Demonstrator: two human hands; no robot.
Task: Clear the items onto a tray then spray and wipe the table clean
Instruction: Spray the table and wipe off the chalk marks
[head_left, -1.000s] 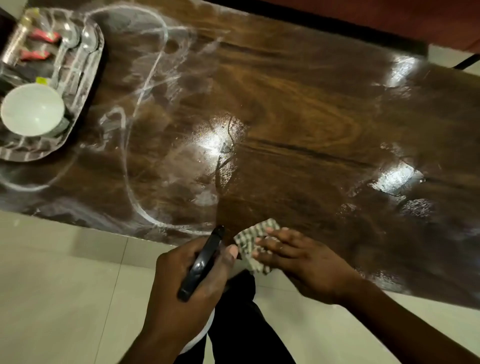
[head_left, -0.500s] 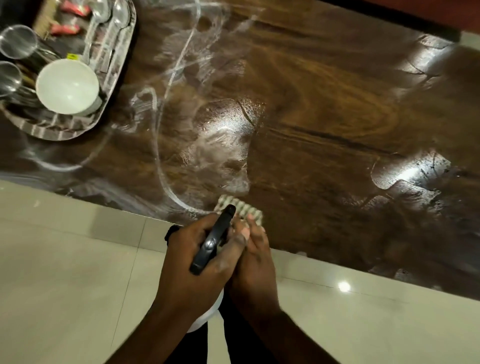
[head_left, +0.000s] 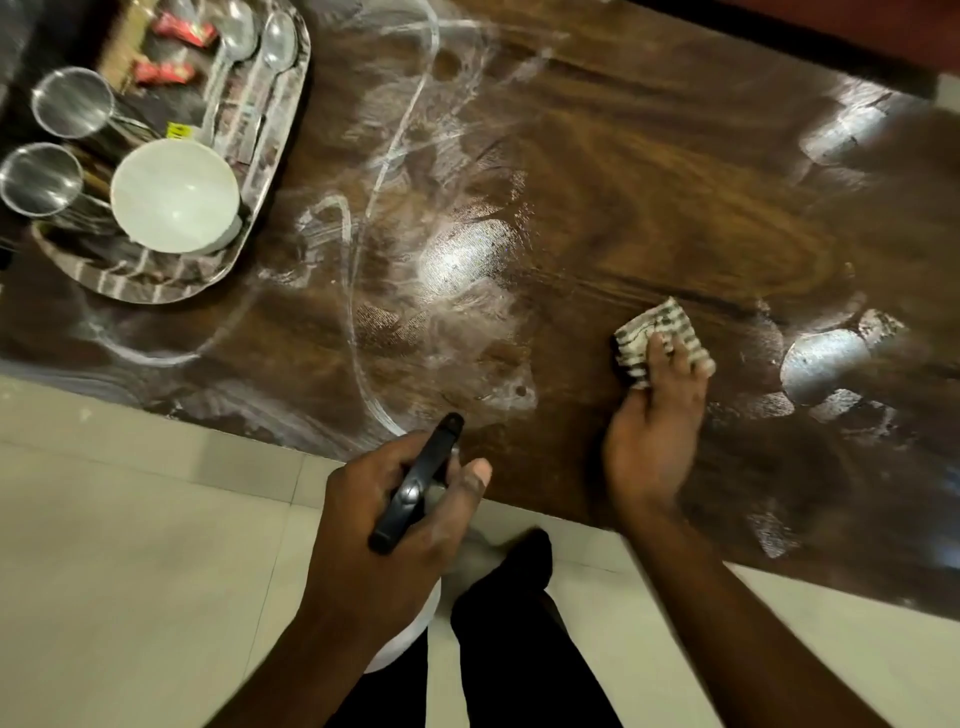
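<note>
Right hand (head_left: 655, 431) presses a checked cloth (head_left: 655, 332) flat on the table (head_left: 675, 208); left hand (head_left: 384, 525) grips the spray bottle (head_left: 415, 486).

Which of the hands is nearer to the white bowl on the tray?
Left. The left hand, holding the spray bottle, is below and right of the white bowl; the right hand presses the cloth farther right.

right hand (head_left: 655, 415) presses a checked cloth (head_left: 655, 332) on the streaked wooden table (head_left: 649, 208); left hand (head_left: 395, 525) grips a spray bottle (head_left: 415, 486); loaded tray (head_left: 270, 171) far left.
</note>
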